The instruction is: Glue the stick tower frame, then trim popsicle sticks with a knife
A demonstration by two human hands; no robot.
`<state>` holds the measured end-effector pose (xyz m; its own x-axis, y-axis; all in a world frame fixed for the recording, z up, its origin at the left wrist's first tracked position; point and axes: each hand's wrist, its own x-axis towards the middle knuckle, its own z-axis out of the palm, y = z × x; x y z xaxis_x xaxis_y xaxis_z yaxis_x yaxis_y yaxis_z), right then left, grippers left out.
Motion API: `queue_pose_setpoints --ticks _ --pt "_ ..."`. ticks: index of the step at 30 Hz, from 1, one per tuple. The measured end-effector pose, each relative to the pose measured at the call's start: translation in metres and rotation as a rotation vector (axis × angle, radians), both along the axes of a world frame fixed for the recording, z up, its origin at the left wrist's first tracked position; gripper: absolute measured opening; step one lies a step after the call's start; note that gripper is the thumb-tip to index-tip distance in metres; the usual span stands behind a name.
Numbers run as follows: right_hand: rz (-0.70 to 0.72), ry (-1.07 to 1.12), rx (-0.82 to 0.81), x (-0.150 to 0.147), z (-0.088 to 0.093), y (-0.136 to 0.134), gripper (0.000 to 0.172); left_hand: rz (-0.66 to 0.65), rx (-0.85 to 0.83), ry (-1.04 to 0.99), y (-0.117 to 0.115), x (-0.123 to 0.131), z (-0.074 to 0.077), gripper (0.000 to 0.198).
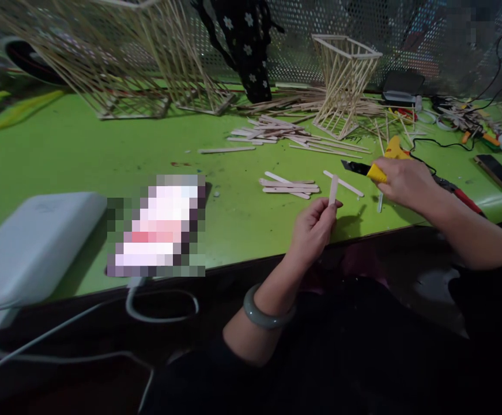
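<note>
My left hand [315, 226] pinches a flat wooden craft stick [333, 189], which stands up from the fingers above the table's front edge. To its right, my right hand [406, 180] is wrapped round a yellow utility knife [377, 173]. The knife's dark blade points left, apart from the stick. Another craft stick [349, 185] lies on the green table just behind the held one, and a short pale piece [380, 202] rests under the right hand. Left of my hands is a small pile of craft sticks [289, 188].
A larger heap of craft sticks [272, 131] lies farther back. Behind it stand a twisted stick tower [341, 86] and larger stick frames [134, 69]. A power bank [47, 242] and a cabled, blurred-out phone [159, 225] sit left. Red-handled pliers [460, 196] and a dark phone [498, 172] lie right.
</note>
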<state>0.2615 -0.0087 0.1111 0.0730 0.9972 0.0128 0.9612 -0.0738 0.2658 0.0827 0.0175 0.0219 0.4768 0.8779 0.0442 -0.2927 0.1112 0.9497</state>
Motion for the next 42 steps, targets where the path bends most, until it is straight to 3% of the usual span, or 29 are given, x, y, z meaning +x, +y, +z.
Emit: queue_pose_setpoints --ticks 4,10,14,20,33,40,42 --pt "0.136 0.014 -0.096 -0.012 0.000 -0.010 0.027 -0.008 0.007 0.000 0.000 0.000 -0.001 0.018" --pt "-0.034 -0.008 0.003 0.005 0.000 -0.001 0.028 -0.042 0.004 0.024 0.001 -0.001 0.003 0.013" --pt "0.026 0.053 0.015 0.006 -0.005 -0.004 0.027 0.005 0.023 -0.030 0.005 0.001 0.002 0.015" --pt "0.096 0.096 -0.028 -0.014 -0.005 -0.014 0.026 0.010 0.006 -0.058 0.007 -0.002 0.002 0.028" --pt "0.148 0.127 -0.053 -0.025 -0.002 -0.014 0.025 0.064 0.004 -0.027 0.005 0.002 0.001 0.021" --pt "0.202 0.105 -0.044 -0.026 -0.005 -0.015 0.023 0.006 0.061 0.043 0.003 -0.001 0.003 0.033" --pt "0.214 0.089 -0.060 -0.028 -0.006 -0.015 0.023 -0.025 0.075 0.053 0.003 -0.003 0.002 0.028"
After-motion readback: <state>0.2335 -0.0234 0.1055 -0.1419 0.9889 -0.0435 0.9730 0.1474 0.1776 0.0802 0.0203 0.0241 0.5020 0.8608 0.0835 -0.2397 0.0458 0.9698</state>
